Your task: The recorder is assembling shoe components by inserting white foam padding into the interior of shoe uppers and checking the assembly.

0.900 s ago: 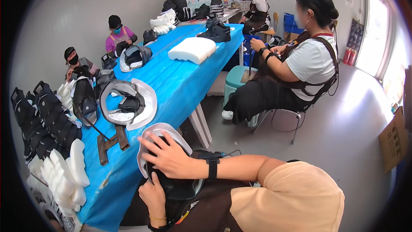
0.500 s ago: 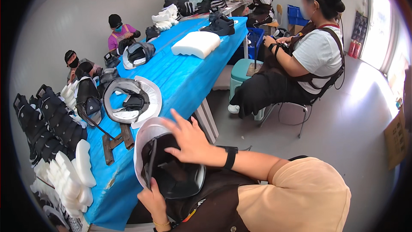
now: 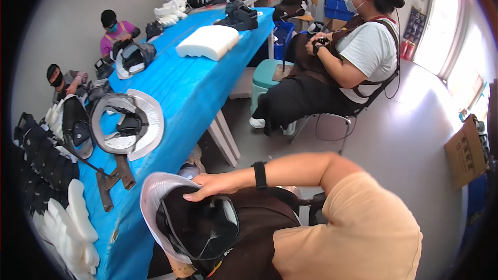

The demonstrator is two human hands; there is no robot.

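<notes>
With the blue table (image 3: 192, 88) at 11 o'clock and the brown apron (image 3: 262, 218) at 3, the black liner (image 3: 194, 220) is best steadied without creasing its white rim (image 3: 149, 197), the right hand's (image 3: 213, 183) fingers grasping it at 1 o'clock, the left hand's (image 3: 177, 261) hidden at 7, their grip impossible to tell.

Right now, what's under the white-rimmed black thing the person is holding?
Below its edge, part of the left hand shows beside a gold bracelet. The white-rimmed black thing covers the fingers, so their grip, and anything else underneath, can't be seen.
</notes>
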